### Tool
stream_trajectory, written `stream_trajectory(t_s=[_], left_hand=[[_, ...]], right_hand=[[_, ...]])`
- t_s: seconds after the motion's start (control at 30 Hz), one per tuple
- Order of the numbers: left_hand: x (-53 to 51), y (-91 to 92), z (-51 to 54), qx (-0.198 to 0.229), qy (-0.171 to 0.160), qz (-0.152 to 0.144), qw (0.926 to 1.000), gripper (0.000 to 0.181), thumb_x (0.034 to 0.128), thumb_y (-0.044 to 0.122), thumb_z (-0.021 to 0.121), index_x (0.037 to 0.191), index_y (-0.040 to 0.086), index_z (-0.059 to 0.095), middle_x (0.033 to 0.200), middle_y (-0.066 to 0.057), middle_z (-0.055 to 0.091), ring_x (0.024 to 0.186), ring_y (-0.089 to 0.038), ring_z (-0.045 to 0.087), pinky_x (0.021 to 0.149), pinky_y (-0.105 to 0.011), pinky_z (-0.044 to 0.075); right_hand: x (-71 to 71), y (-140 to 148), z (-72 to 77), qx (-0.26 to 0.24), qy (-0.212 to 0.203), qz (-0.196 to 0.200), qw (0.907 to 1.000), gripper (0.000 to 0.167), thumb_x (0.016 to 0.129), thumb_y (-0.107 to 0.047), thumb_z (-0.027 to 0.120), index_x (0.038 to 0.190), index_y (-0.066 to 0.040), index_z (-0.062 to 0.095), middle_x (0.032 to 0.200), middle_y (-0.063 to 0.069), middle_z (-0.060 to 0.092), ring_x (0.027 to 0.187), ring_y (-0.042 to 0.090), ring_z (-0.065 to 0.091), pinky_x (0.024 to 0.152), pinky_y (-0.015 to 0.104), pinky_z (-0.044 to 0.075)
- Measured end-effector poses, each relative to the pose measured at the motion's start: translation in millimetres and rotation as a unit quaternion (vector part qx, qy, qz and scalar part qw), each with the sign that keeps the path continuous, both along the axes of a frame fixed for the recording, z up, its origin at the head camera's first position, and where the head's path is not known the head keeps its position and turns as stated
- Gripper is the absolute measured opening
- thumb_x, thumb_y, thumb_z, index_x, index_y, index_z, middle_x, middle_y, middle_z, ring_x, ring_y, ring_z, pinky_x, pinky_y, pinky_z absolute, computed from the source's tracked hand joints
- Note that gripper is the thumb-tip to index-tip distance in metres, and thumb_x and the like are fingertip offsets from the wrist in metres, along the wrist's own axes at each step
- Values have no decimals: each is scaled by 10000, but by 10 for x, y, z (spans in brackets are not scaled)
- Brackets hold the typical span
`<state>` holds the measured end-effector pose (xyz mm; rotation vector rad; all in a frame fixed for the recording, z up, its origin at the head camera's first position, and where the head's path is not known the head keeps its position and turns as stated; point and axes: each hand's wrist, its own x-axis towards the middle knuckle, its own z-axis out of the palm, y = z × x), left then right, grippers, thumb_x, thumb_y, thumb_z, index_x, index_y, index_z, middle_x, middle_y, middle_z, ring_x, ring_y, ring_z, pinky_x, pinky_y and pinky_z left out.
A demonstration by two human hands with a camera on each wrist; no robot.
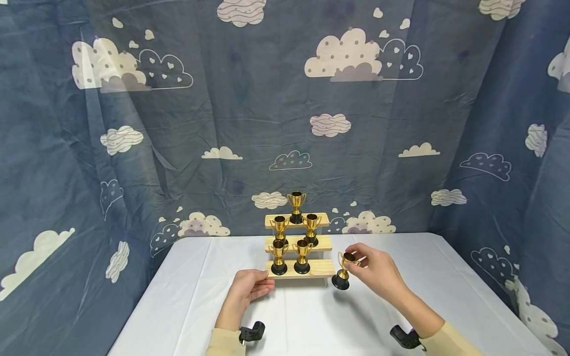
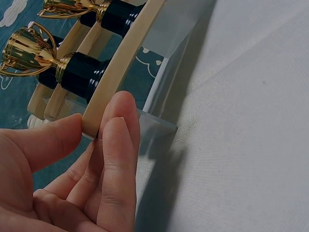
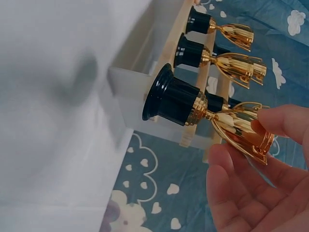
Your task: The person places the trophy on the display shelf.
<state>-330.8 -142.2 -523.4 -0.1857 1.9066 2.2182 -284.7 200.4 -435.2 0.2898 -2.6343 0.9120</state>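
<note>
A small gold trophy cup (image 1: 343, 271) with a black base is tilted slightly in the air beside the right end of a three-step wooden stand (image 1: 320, 268). My right hand (image 1: 378, 271) pinches it near the rim and handle, as the right wrist view also shows with the trophy (image 3: 178, 99). At the left end of the bottom step, my left hand (image 1: 249, 288) pinches the board (image 2: 116, 72) between thumb and fingers. Two trophies (image 1: 302, 257) stand on the bottom step, two (image 1: 311, 230) on the middle one and a single trophy (image 1: 296, 207) on top.
The stand rests on a white-covered table (image 1: 191, 301), its boards joined by clear side panels (image 2: 161, 92). Behind and at both sides hangs a blue curtain (image 1: 267, 99) with cloud patterns. A black wrist device (image 1: 252, 331) sits on each forearm.
</note>
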Motion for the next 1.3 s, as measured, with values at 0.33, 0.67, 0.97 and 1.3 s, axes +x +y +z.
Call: stream_trajectory(t_s=[0.33, 0.67, 0.97, 1.3], left_hand=[[10, -6, -5, -12, 39, -17, 10000, 361, 945, 100, 662, 1190, -158, 602, 842, -169, 745, 731, -225, 749, 667, -281, 623], [-2, -6, -16, 29, 81, -7, 10000, 336, 938, 84, 662, 1165, -159, 609, 827, -166, 744, 722, -224, 748, 659, -278, 622], [0, 8, -3, -14, 62, 17, 10000, 327, 927, 90, 681, 1149, -143, 625, 835, -171, 743, 731, -239, 749, 668, -291, 625], [-1, 1, 14, 30, 54, -5, 10000, 354, 932, 91, 676, 1174, -156, 602, 842, -174, 744, 741, -241, 750, 680, -289, 625]], right_hand=[[-123, -72, 44, -1, 93, 149, 9998, 283, 857, -239, 788, 1127, -193, 715, 900, -63, 707, 760, 111, 663, 619, 317, 522], [-264, -164, 70, 33, 23, 173, 9998, 281, 860, -251, 783, 1129, -204, 716, 917, -55, 713, 759, 101, 660, 609, 315, 520], [-361, -252, 61, 46, -69, 212, 9997, 302, 862, -258, 783, 1150, -193, 721, 935, -43, 713, 776, 126, 660, 599, 315, 525], [-447, -328, 47, 37, -59, 243, 9997, 317, 859, -256, 779, 1164, -192, 722, 935, -40, 712, 772, 108, 651, 598, 311, 518]])
